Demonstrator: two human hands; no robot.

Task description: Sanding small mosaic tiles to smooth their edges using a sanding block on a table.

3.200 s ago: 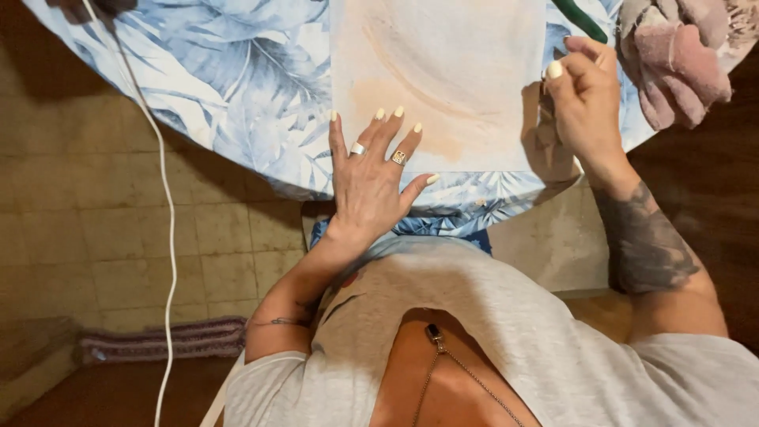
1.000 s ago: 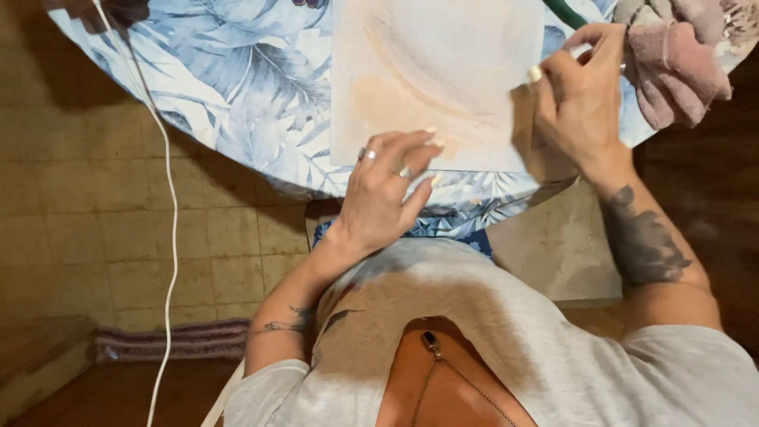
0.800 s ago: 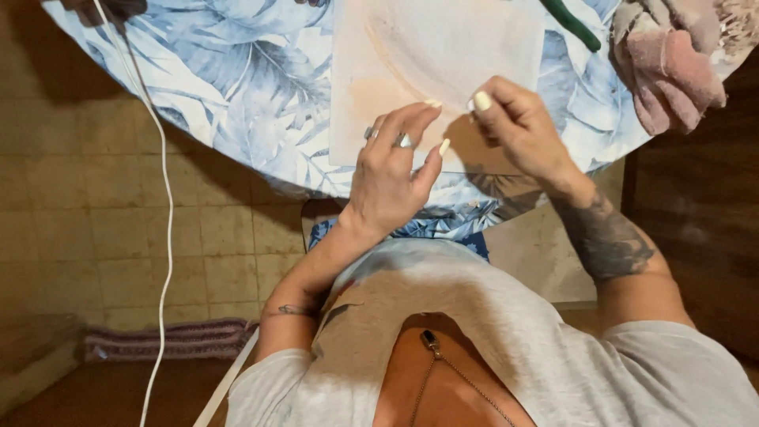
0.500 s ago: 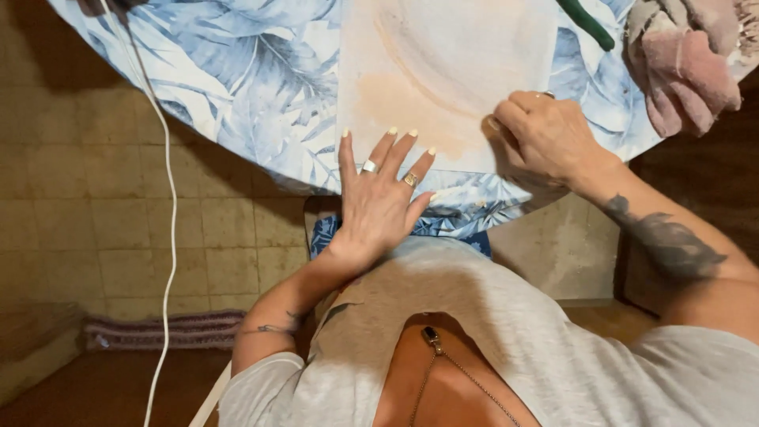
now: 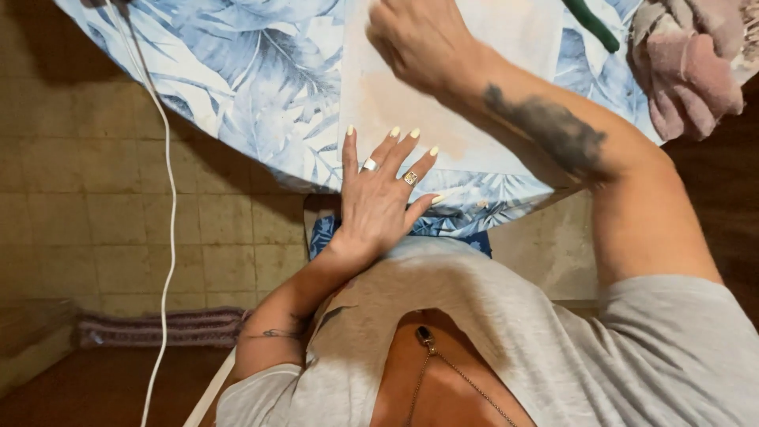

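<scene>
A pale square canvas [image 5: 514, 39] with peach smears lies on a round table covered in a blue leaf-print cloth [image 5: 253, 79]. My left hand [image 5: 379, 198] rests flat on the canvas's near edge, fingers spread, with rings on two fingers. My right hand [image 5: 415, 39] reaches across to the canvas's upper left part, fingers curled under and knuckles up. Whatever may be inside its grip is hidden. My tattooed right forearm crosses the canvas diagonally.
A dark green handle [image 5: 593, 24] lies at the canvas's top right, beside a bunched pink rag [image 5: 688, 71]. A white cable [image 5: 170, 198] hangs off the table's left side to the tiled floor. A striped mat [image 5: 158, 328] lies below.
My right hand swept from the canvas's right edge across to its upper left. My left hand briefly curled, then flattened again on the near edge.
</scene>
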